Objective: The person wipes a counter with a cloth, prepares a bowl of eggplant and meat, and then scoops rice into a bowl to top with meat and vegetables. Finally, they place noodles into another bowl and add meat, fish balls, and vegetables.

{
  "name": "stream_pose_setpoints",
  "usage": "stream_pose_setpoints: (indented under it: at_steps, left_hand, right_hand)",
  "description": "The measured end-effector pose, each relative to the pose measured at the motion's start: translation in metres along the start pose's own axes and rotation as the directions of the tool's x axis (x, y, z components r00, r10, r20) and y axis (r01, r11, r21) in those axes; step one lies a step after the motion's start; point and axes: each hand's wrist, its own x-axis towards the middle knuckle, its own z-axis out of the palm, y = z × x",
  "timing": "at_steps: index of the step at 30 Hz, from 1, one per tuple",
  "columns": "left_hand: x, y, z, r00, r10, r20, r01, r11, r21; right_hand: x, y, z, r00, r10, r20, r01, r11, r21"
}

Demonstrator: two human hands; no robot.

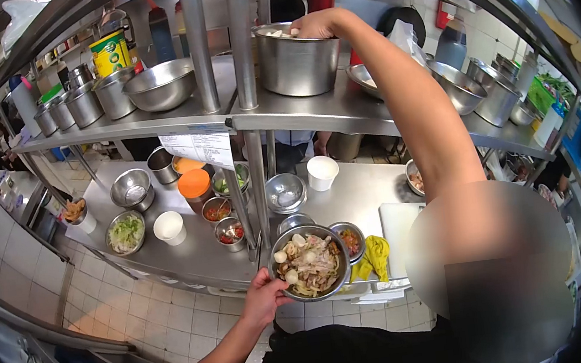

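My left hand [268, 296] grips the near left rim of a metal bowl [348, 275], held tilted in front of the shelf frame. In this bowl lie pale sliced pieces, darker bits and several round white pieces [292, 276]. High up, my right hand [316, 26] reaches over the rim of a large metal pot [299, 66] on the upper shelf. Its fingers are bent together among white pieces [278, 34] at the pot's mouth; what they pinch is too small to make out.
Metal uprights [244, 65] and the upper shelf [325, 110] stand close to both arms. Below are white tubs [170, 228], an orange-lidded container [195, 185], a lettuce bowl [125, 233], a yellow cloth [373, 258] and a white board [397, 234]. Someone stands behind the shelf.
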Motion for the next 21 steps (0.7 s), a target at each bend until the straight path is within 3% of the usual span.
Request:
stream_pose_setpoints:
  at_steps: [1,4,5,9,13,16,18,20,21]
  left_hand:
    - [-0.002,0.003,-0.003,1.000,-0.001,-0.002,0.001,1.000,-0.002]
    - [0.001,0.005,-0.020,1.000,0.010,-0.026,-0.010,1.000,0.000]
    - [0.002,0.007,-0.024,0.999,0.020,-0.028,-0.020,1.000,0.005]
    - [0.004,0.016,-0.033,0.999,0.027,-0.038,-0.026,0.999,0.020]
    - [0.006,0.031,-0.032,0.999,0.039,-0.032,-0.037,0.998,0.044]
    - [0.014,0.035,-0.033,0.999,0.052,0.011,-0.052,0.998,0.045]
    - [0.019,0.038,-0.030,0.999,0.044,0.004,-0.044,0.997,0.058]
    - [0.020,0.039,-0.025,0.999,0.033,0.015,-0.034,0.997,0.075]
    - [0.021,0.041,-0.021,0.999,0.023,0.023,-0.025,0.996,0.081]
  right_hand:
    - [0.010,0.008,0.004,0.996,-0.020,-0.091,0.024,0.999,0.038]
    - [0.021,0.003,0.008,0.908,-0.040,-0.416,-0.078,0.962,-0.263]
    - [0.016,0.001,0.008,0.895,-0.038,-0.444,-0.086,0.962,-0.258]
    - [0.001,-0.004,0.006,0.810,0.085,-0.581,-0.152,0.986,-0.066]
    - [0.000,0.010,-0.006,0.596,0.147,-0.789,0.068,0.970,0.232]
    - [-0.023,0.018,-0.026,0.553,0.312,-0.772,0.248,0.823,0.510]
    - [-0.074,-0.021,-0.022,0.439,0.315,-0.842,0.449,0.735,0.509]
    - [-0.142,-0.085,0.012,0.229,0.305,-0.924,0.169,0.923,0.346]
    - [-0.151,-0.085,0.035,0.339,0.304,-0.890,0.255,0.881,0.398]
